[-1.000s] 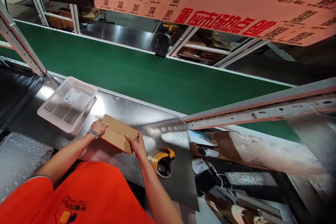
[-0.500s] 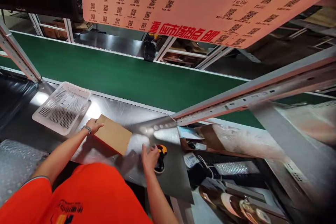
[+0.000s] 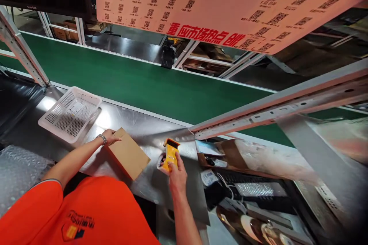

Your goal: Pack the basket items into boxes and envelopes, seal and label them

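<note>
here, green belt (image 3: 143,80): stretches slantwise across the view
metal bench (image 3: 146,128): shines under the light, just this side of the belt
white basket (image 3: 54,133): sits on the bench, near the belt
cardboard box (image 3: 129,155): slants over the bench, to the right of the basket
yellow tape dispenser (image 3: 171,156): tilts just beside the box, apart from it
right hand (image 3: 177,173): holds the dispenser
left hand (image 3: 110,137): clasps the box by its left end

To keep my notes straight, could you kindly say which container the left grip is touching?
The brown cardboard box, with the left grip at its left end; the white perforated basket stands apart, farther left.
</note>
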{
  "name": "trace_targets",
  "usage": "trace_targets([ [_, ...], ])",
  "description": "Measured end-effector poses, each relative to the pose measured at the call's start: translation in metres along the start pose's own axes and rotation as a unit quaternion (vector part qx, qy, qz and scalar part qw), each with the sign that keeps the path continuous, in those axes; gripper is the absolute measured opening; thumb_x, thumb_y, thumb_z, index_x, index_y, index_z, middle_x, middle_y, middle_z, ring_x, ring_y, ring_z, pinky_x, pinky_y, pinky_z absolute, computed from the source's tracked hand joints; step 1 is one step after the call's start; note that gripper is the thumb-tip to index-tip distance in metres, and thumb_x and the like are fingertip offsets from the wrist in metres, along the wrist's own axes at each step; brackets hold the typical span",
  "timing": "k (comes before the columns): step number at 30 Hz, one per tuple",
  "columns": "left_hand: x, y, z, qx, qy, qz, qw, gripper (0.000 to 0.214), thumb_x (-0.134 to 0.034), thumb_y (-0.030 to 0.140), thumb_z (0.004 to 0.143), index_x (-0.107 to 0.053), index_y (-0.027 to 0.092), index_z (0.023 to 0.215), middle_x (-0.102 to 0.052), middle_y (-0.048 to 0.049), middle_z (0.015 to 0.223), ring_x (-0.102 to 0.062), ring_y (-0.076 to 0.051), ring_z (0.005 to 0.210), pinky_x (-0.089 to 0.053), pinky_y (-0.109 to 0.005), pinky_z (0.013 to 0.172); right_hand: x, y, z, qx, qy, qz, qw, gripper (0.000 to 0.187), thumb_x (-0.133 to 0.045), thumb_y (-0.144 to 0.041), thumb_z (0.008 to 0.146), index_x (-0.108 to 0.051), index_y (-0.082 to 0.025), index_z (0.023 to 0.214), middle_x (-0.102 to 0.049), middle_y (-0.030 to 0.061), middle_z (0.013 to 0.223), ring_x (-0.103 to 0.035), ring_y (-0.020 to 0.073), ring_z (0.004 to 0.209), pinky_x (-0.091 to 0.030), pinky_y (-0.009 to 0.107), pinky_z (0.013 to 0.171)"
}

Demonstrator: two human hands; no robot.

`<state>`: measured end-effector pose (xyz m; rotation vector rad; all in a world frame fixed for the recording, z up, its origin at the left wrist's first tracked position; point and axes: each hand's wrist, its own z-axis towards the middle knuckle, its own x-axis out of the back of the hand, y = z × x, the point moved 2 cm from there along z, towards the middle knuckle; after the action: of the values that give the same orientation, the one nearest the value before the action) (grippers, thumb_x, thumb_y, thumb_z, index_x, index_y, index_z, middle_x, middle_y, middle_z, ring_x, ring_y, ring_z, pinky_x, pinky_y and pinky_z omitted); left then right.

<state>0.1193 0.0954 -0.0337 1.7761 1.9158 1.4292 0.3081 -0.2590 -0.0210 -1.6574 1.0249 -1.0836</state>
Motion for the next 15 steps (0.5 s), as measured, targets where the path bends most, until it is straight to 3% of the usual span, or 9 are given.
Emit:
trace_targets([
  [4, -0.001, 0.005, 0.001, -0.008, -0.018, 0.02, 1.0, 0.04, -0.087, 0.053, 0.086, -0.087, 0.02, 0.109, -0.088, -0.0081, 0.105, -0.082, -0.026, 0.1, -0.058, -0.027, 0.079, -0.054, -0.041, -0.034, -0.016, -0.04, 0.122, 0.992, 0.091, -0.077, -0.078, 0.083, -0.074, -0.016, 0.149, -0.073, 0.0025, 0.074, -0.062, 0.0173, 0.054, -0.059, 0.031, 0.05],
  [8, 0.002, 0.009, -0.006, -0.046, -0.017, 0.051, 0.997, 0.04, -0.071, 0.059, 0.098, -0.083, 0.022, 0.093, -0.081, -0.0037, 0.083, -0.077, -0.024, 0.09, -0.055, -0.027, 0.081, -0.109, -0.04, -0.059, -0.022, -0.111, 0.068, 0.991, 0.094, -0.08, -0.091, 0.072, -0.085, -0.015, 0.127, -0.07, 0.0004, 0.071, -0.055, 0.0144, 0.049, -0.055, 0.03, 0.043],
  [11, 0.006, 0.011, -0.013, -0.065, -0.005, 0.052, 0.997, 0.047, -0.06, 0.059, 0.105, -0.078, 0.022, 0.083, -0.08, -0.0052, 0.081, -0.075, -0.024, 0.09, -0.054, -0.027, 0.087, -0.118, -0.026, -0.06, -0.009, -0.135, 0.029, 0.99, 0.095, -0.074, -0.095, 0.073, -0.086, -0.015, 0.124, -0.072, 0.0015, 0.072, -0.058, 0.0159, 0.051, -0.058, 0.033, 0.045],
  [15, 0.013, 0.018, -0.019, -0.064, 0.016, 0.035, 0.997, 0.041, -0.064, 0.051, 0.104, -0.075, 0.023, 0.077, -0.083, -0.0073, 0.086, -0.076, -0.025, 0.092, -0.055, -0.029, 0.091, -0.106, -0.016, -0.051, -0.019, -0.123, 0.029, 0.992, 0.092, -0.071, -0.092, 0.078, -0.084, -0.017, 0.129, -0.067, -0.0002, 0.066, -0.061, 0.0182, 0.052, -0.059, 0.033, 0.048],
])
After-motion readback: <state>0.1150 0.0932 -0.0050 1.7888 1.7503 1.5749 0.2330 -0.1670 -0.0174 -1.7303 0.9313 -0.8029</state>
